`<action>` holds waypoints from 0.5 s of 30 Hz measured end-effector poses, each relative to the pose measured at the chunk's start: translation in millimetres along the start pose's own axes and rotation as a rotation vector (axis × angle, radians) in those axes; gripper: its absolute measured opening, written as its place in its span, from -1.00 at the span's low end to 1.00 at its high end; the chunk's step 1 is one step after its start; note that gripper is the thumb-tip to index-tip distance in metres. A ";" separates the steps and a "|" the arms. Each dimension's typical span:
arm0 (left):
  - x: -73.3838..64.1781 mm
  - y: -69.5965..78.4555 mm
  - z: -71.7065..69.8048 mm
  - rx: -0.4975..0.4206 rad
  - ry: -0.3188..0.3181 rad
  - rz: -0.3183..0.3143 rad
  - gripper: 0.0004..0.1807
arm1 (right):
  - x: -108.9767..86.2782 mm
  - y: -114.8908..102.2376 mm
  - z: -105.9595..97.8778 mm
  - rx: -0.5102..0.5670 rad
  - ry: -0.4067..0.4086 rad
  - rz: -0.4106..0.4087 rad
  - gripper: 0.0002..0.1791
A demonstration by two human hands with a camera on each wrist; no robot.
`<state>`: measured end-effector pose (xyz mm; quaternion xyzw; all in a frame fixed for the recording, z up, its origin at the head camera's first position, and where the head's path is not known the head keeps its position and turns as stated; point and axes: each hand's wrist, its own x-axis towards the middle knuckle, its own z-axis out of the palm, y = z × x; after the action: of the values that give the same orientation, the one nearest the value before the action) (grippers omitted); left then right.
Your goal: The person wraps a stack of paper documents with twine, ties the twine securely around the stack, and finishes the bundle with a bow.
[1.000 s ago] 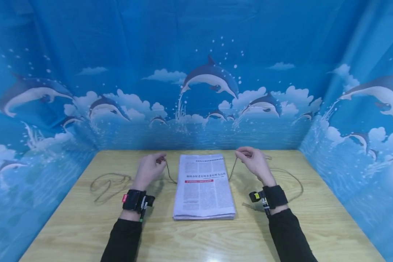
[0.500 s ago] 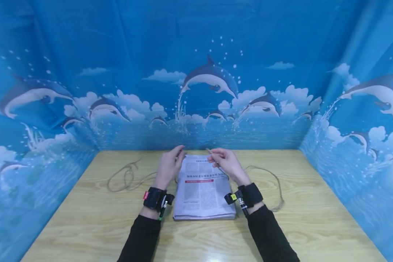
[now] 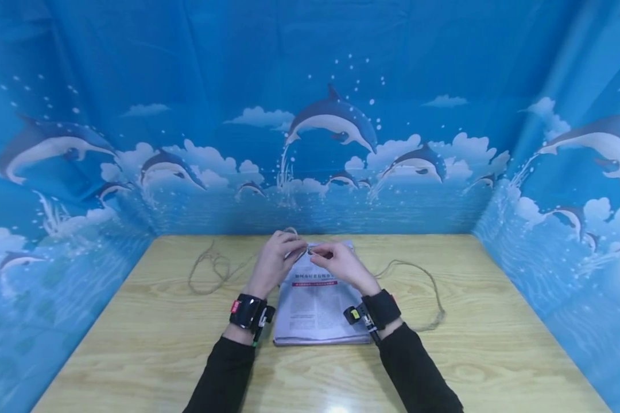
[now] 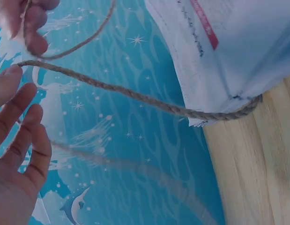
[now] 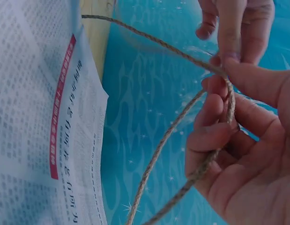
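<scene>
A stack of folded newspapers (image 3: 315, 312) lies on the table, with a brown twine (image 4: 135, 96) running under it and up at both sides. Over the stack's far end my left hand (image 3: 272, 264) pinches one length between thumb and forefinger; its other fingers (image 4: 40, 145) are loosely bent. Close beside it, my right hand (image 3: 343, 268) grips the other length, which passes over its curled fingers (image 5: 210, 138). In the right wrist view the twine (image 5: 159, 44) bends at the thumb tip, where the fingertips of both hands meet.
One loose tail of twine (image 3: 202, 292) lies in loops on the wooden table (image 3: 134, 355) to the left. The other tail (image 3: 438, 298) curves across the right side. A blue dolphin-print curtain (image 3: 310, 206) stands behind the table and along both sides.
Both hands have come inward from either side of the newspapers and now meet over their far end, each bringing its twine. The loose tails have been drawn inward too.
</scene>
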<state>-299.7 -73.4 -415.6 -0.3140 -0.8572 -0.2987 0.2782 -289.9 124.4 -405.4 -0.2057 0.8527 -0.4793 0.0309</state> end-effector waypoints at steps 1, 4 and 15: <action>0.4 0.4 0.4 0.000 -0.005 0.008 -0.84 | 1.0 0.0 1.2 -0.018 -0.001 -0.013 -0.70; 1.1 1.8 2.0 -0.007 -0.015 0.018 -0.83 | 3.8 0.7 4.8 -0.066 0.016 -0.052 -0.76; -2.2 2.9 7.4 -0.104 -0.071 -0.042 -0.65 | 8.1 7.9 15.1 0.043 0.099 -0.035 -0.84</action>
<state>-298.4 -67.3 -421.0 -0.3203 -0.8563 -0.3374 0.2243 -296.0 112.8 -418.9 -0.1959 0.8388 -0.5077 -0.0155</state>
